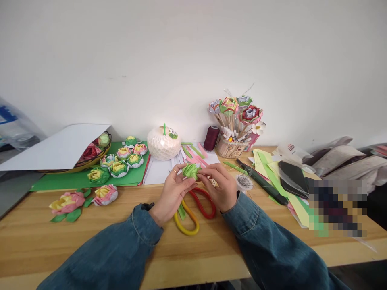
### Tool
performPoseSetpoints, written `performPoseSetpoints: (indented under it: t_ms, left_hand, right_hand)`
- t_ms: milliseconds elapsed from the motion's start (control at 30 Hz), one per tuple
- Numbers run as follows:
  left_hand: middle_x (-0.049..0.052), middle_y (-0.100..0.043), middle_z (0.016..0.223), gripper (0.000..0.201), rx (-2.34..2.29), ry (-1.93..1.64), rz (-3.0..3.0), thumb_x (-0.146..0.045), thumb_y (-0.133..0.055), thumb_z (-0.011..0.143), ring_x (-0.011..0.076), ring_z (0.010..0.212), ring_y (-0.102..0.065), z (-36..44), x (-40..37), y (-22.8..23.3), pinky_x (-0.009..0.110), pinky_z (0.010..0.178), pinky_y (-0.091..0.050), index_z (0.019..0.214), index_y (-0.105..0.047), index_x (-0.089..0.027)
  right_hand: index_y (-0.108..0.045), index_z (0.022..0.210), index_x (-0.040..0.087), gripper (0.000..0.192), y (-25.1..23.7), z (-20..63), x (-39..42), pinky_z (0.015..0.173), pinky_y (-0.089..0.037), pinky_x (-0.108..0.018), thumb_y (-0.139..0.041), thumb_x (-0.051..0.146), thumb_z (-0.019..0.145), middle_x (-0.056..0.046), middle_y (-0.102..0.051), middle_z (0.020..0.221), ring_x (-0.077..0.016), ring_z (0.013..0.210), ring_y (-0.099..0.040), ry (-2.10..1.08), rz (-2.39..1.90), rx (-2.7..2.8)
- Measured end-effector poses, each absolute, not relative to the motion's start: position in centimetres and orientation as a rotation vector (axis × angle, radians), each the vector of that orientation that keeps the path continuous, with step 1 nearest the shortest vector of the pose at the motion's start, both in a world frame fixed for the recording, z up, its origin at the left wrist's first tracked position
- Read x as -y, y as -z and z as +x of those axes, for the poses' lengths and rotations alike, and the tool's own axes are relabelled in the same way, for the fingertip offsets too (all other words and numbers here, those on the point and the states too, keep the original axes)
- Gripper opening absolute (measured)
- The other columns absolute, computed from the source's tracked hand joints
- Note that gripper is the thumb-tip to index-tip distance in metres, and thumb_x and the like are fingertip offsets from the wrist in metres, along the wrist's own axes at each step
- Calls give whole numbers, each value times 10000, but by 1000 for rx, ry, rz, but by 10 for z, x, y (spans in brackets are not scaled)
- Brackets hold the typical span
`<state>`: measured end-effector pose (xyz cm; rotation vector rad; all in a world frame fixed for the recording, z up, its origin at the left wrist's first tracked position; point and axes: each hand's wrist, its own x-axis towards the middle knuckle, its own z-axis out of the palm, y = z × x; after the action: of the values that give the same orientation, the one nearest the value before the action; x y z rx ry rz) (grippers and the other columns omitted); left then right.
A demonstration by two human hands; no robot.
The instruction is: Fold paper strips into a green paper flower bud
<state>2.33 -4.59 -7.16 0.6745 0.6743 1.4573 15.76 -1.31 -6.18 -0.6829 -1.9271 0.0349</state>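
Note:
Between my two hands, above the table's middle, is a light green folded paper flower [190, 171]. My left hand [172, 193] grips it from the left, thumb below and fingers behind. My right hand [220, 183] pinches its right side with thumb and fingertips. Beneath the hands lie scissors with one red handle loop [211, 209] and one yellow handle loop [190, 233]; their blades are hidden. A strip of green paper [182, 212] shows beside the yellow loop. Just right of my right hand sits a small round container of pins [244, 182].
Finished paper flowers [119, 168] rest on green paper [133, 180] at left, near a basket [107, 155] under a white sheet [60, 147]. Behind stand a white textured ball [163, 145], a thread spool [211, 138] and a flower holder [229, 148]. A cutter [266, 185] and phone [292, 177] lie right.

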Motion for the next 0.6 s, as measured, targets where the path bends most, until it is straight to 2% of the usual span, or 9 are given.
performPoseSetpoints:
  t_ms: [167, 400, 500, 600]
  left_hand:
    - [-27, -624, 850, 365, -675, -1438, 703, -102, -676, 631, 81, 748, -589, 25, 48, 70, 207, 695, -482, 936, -514, -220]
    - [-27, -632, 790, 334, -659, -1441, 668, -124, -668, 655, 77, 722, -595, 25, 48, 73, 184, 659, -491, 944, -522, -204]
    - [-24, -641, 777, 321, -646, -1434, 641, -121, -666, 660, 78, 717, -603, 26, 47, 73, 182, 667, -496, 940, -525, -195]
    - [-19, -649, 797, 293, -622, -1442, 594, -107, -653, 677, 68, 713, -607, 25, 45, 73, 166, 670, -500, 933, -532, -183]
  right_hand:
    - [-607, 905, 181, 147, 68, 165, 10, 601, -489, -261, -566, 132, 773, -61, -621, 785, -146, 709, -581, 328, -583, 2023]
    - [-629, 904, 178, 148, 58, 171, 14, 550, -480, -270, -584, 148, 766, -54, -663, 756, -161, 671, -593, 623, -446, 2109]
    - [-639, 892, 183, 138, 54, 172, 15, 572, -490, -276, -568, 146, 780, -49, -668, 755, -165, 685, -602, 672, -386, 2143]
    - [-631, 906, 167, 145, 53, 170, 13, 601, -499, -283, -556, 134, 786, -61, -662, 771, -170, 718, -602, 591, -307, 2174]
